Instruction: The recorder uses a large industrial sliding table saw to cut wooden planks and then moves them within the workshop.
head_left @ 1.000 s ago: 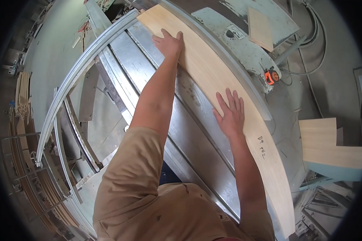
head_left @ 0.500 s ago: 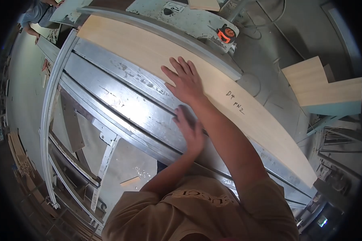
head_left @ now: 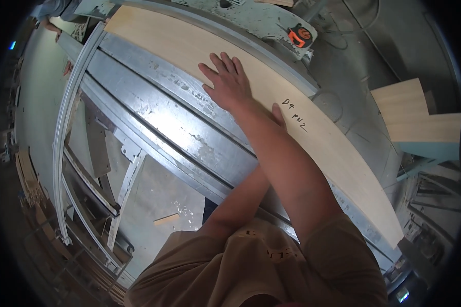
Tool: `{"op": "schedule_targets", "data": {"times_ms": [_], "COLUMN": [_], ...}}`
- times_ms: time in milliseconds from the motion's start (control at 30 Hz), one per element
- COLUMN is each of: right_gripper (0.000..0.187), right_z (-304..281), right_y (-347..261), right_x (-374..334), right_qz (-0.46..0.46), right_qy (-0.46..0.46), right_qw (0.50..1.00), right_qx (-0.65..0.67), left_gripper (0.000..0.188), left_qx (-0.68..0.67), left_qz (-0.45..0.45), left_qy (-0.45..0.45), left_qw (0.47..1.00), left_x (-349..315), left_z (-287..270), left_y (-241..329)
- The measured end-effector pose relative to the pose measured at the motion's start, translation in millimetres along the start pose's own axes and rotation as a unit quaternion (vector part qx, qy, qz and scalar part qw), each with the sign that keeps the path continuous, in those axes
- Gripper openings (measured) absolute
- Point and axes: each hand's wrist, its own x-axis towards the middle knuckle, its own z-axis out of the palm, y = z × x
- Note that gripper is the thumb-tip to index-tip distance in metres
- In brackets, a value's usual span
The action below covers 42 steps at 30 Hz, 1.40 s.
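The board (head_left: 333,148) lay flat on the metal table (head_left: 138,110), its far edge along the rail (head_left: 279,64); laying it there looked done, but what was left could not be told. The right hand (head_left: 228,84) rested on the board, fingers spread, gripping nothing. The left hand (head_left: 278,115), crossed under the right forearm, seemed to touch it too; mostly hidden, its finger opening was unclear.

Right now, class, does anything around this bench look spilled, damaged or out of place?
Yes: white flecks and a loose wood strip lie on the floor, lower left of centre, like uncleared scraps. The pale green surface beyond the long board looks blotchy, perhaps worn.
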Motion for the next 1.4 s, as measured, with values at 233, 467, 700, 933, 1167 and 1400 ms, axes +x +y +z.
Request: {"op": "schedule_targets", "data": {"times_ms": [233, 467, 700, 933, 1167, 1400], "right_gripper": [0.066, 0.072, 0.067, 0.084, 0.092, 0.080], "right_z": [-5.6, -7.2, -91.6, -181.1, -227.0, -218.4], "right_y": [-14.9, -0.9, -5.6, 151.2, 228.6, 257.4], "right_x": [2.1, -1.7, -87.1, -413.1, -621.0, -632.4], "right_qz": [0.017, 0.016, 0.025, 0.070, 0.117, 0.083], "right_qy": [-0.038, -0.045, -0.009, 0.016, -0.070, -0.054], "right_qw": [0.999, 0.996, 0.937, 0.993, 0.986, 0.989], "right_qx": [0.021, 0.075, 0.348, 0.092, -0.100, -0.111], "left_gripper": [0.078, 0.095, 0.118, 0.132, 0.133, 0.133], "left_qx": [-0.038, -0.054, 0.340, 0.146, 0.152, 0.186], "left_qz": [0.054, 0.086, -0.077, 0.114, 0.104, 0.140], "left_qy": [0.054, 0.023, 0.249, 0.187, 0.178, 0.182], "left_qw": [0.996, 0.995, 0.904, 0.965, 0.967, 0.955], "left_x": [8.4, 7.0, 61.6, 12.2, 7.5, 18.1], "left_z": [0.2, 9.1, 8.2, 14.9, 13.5, 16.0], "left_y": [-7.3, -24.3, -32.0, -35.4, -40.8, -45.7]}}
